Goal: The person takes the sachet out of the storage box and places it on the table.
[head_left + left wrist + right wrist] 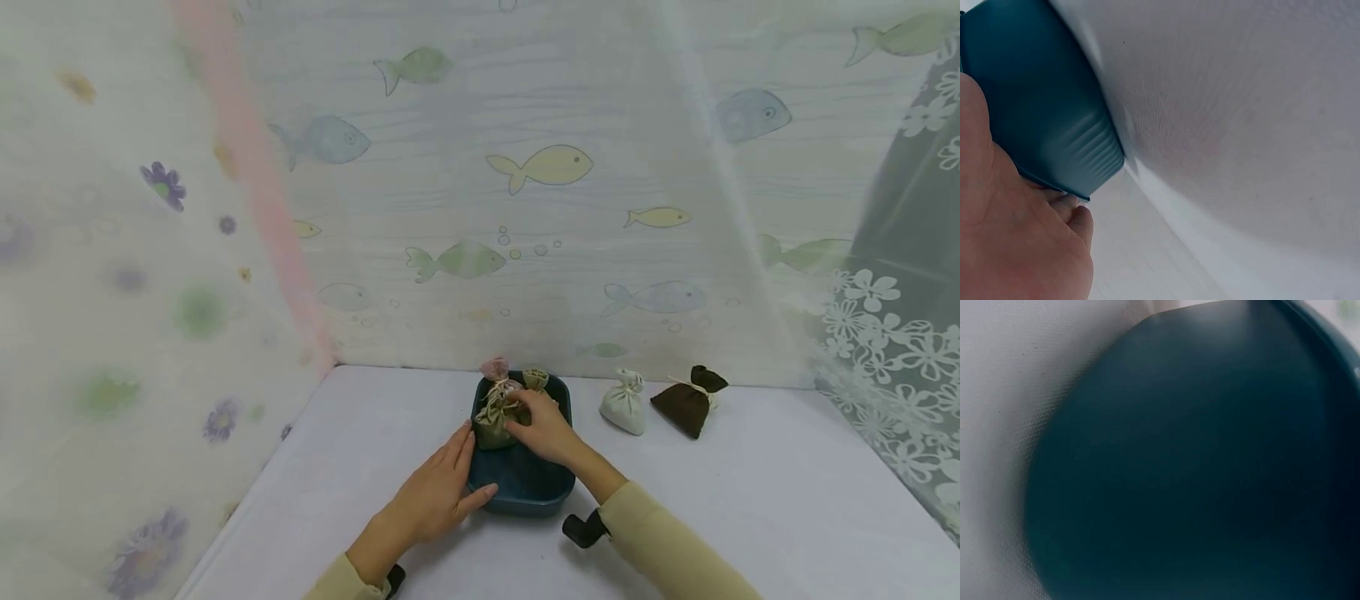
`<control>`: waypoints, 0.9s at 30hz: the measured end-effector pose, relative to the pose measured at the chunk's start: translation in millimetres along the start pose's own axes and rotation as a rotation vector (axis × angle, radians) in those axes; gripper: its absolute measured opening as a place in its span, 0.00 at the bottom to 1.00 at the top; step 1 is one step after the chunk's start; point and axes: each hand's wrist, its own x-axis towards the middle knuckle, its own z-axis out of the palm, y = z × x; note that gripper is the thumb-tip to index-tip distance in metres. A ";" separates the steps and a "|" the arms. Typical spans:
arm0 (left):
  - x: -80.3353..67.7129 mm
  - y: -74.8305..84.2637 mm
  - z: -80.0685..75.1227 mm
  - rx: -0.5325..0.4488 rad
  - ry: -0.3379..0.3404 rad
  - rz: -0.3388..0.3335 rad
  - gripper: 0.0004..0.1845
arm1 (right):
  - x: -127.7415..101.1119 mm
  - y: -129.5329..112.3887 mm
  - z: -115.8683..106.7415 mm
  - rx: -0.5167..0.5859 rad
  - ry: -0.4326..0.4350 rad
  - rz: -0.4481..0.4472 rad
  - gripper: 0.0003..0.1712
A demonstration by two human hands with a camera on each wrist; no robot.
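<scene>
A dark teal tray (525,504) stands on the white table, its long side running away from me. My left hand (431,496) lies along its left side, fingers straight against the wall and thumb over the rim. In the left wrist view that hand (1022,231) touches the tray's outer wall (1054,94). My right hand (547,429) reaches over the right rim and pinches an olive green drawstring pouch (493,433) near its tied neck. Behind it in the tray are a pink pouch (495,369) and a khaki pouch (536,380), partly hidden. The right wrist view shows mostly tray wall (1179,456).
Right of the tray, a white pouch (622,408) and a dark brown pouch (684,408) lie on the table (712,508). A fish-print curtain (555,250) hangs along the back edge, with a flowered curtain (150,333) on the left.
</scene>
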 end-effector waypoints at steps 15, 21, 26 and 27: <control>-0.2 1.4 0.7 0.000 0.009 -0.008 0.51 | 2.9 11.7 7.4 -0.057 -0.012 -0.096 0.10; 0.3 0.7 1.5 0.010 0.015 -0.009 0.51 | 2.0 11.0 6.3 -0.061 -0.018 -0.117 0.06; 1.2 -0.4 2.6 0.017 0.015 -0.007 0.51 | 0.7 9.7 6.3 -0.024 -0.009 -0.115 0.04; 1.3 -0.6 2.6 0.020 0.013 -0.007 0.52 | 0.4 9.4 6.4 -0.014 -0.007 -0.116 0.05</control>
